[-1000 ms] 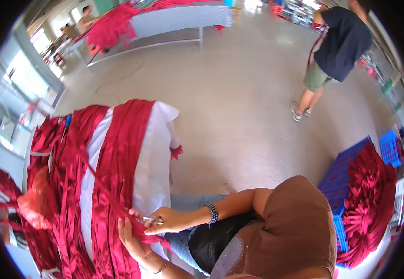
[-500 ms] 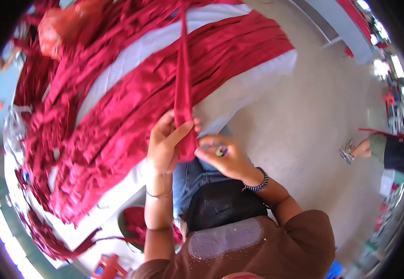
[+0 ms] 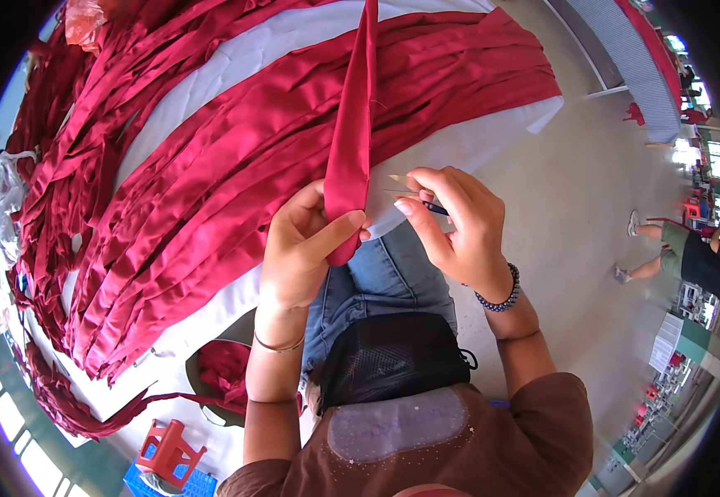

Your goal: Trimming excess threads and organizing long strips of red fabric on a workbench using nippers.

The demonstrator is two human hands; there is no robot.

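Strip [image 3: 347, 157] of red fabric: in the head view, it runs from the upper edge down across the worktable, its lower end gripped between thumb and fingers of the left hand [image 3: 294, 244]. The right hand [image 3: 463, 224] is closed on a slim pointed implement [image 3: 435, 208] with a dark section; its exact kind cannot be told. The implement is near the strip, apart from it.

Rows of red fabric [image 3: 211, 174] lie behind the strip and left hand, which partly cover them. An orange plastic bag [image 3: 85, 23] rests at the upper left; a clear plastic bag [image 3: 5, 203] hangs at the far left. A black waist bag [image 3: 393, 360] covers part of the jeans [image 3: 389, 269]. Beside the left forearm, a bucket [image 3: 198, 379] contains red fabric. A red stool [image 3: 168, 451] overlaps a blue item [image 3: 200, 483], partly hidden.

The work surface is white cloth [image 3: 231, 74], overhanging at the right. Grey floor [image 3: 575, 215] extends beyond. A second table [image 3: 637, 62] and a co-worker [image 3: 700, 261] in dark shirt and green shorts occupy the right side.
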